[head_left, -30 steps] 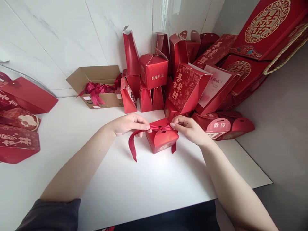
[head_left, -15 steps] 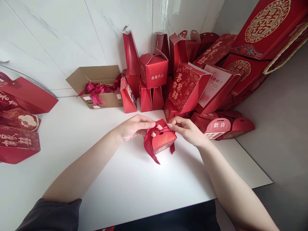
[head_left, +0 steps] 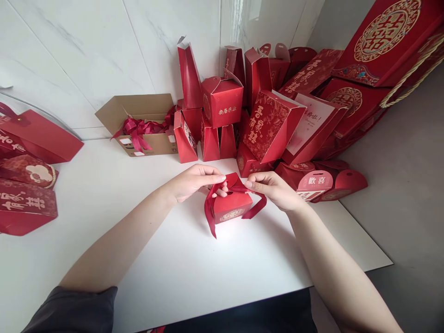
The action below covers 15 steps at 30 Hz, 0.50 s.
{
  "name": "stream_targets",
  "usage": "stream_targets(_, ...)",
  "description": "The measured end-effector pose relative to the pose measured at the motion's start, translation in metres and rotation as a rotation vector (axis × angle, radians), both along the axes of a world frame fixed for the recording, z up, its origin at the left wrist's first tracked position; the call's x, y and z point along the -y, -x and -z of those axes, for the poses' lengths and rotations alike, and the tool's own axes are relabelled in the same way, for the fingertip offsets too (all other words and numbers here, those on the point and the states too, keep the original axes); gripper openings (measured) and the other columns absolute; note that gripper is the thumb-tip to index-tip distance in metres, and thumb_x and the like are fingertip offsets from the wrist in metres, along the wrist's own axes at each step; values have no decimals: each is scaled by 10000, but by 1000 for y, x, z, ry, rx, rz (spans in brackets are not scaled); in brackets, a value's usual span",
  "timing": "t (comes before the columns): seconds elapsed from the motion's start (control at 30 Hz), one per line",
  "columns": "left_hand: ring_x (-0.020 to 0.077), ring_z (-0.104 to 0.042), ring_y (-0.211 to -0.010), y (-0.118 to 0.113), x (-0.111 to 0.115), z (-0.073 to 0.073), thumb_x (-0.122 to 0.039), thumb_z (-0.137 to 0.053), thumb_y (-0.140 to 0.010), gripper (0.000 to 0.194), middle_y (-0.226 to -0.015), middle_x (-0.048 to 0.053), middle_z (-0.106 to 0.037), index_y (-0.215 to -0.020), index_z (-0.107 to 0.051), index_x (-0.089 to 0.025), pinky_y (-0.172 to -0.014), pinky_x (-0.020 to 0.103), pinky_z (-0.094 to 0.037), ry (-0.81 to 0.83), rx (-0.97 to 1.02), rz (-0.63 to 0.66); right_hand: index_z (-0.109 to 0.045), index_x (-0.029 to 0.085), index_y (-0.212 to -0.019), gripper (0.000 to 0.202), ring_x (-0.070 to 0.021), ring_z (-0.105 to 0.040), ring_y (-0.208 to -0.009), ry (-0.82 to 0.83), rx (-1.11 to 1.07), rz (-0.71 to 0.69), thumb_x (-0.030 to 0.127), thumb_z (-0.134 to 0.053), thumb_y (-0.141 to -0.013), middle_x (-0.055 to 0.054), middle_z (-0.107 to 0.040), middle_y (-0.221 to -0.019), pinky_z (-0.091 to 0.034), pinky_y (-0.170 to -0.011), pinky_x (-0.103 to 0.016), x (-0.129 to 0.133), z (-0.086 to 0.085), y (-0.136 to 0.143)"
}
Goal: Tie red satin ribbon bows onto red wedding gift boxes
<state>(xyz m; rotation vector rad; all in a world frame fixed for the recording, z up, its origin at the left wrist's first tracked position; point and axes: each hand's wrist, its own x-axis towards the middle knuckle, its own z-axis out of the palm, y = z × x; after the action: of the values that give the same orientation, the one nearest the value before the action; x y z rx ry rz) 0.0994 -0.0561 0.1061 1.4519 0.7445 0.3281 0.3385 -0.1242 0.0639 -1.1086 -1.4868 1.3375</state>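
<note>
A small red gift box (head_left: 231, 206) with a gold pattern on its front stands on the white table (head_left: 173, 268). Dark red ribbon (head_left: 210, 210) runs through the top of the box, its two tails hanging down at the left and right sides. My left hand (head_left: 200, 181) pinches the ribbon at the upper left, some fingertips behind it near the hole in the flap. At the upper right, my right hand (head_left: 268, 186) grips the ribbon between thumb and forefinger. How the ribbon crosses between the fingers is partly hidden.
Behind the hands, an open cardboard box (head_left: 156, 144) holds loose ribbon (head_left: 138, 129). Several red gift boxes (head_left: 222, 104) are stacked along the wall and to the right. More red boxes (head_left: 27, 201) lie at the far left. Large red bags (head_left: 381, 41) rise at the right.
The gift box has turned so its patterned front faces me more and has shifted slightly left. My right hand has moved a little right, and the right ribbon tail has swung outward.
</note>
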Motion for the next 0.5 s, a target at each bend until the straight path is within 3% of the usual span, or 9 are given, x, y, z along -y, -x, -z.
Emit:
stream_targets(0.23, 150, -690, -763, 2, -1, 0, -286, -760, -775, 231, -855, 74, -761, -965, -747, -154, -739, 282, -565, -2, -37, 36, -741, 195, -809, 236, -148, -590, -669, 25, -119, -52, 430, -723, -803, -21, -681, -748, -482, -656, -301, 2, 0, 1)
stream_targets(0.37, 169, -703, -822, 3, -2, -1, -247, -756, -771, 269, -871, 73, -764, -1026, -748, -162, -793, 297, -568, -13, -36, 64, -761, 228, -886, 174, -169, -632, -775, -68, -132, -62, 384, -711, -827, -26, -714, -868, -502, -740, -321, 4, 0, 7)
stream_targets(0.5, 158, -699, -817, 3, -2, -1, -237, -714, -809, 257, -858, 64, -757, -1055, -744, -169, -761, 267, -556, -99, -39, 96, -769, 250, -953, 171, -158, -594, -754, -195, -89, -72, 361, -680, -859, -31, -677, -870, -477, -704, -319, 5, 1, 13)
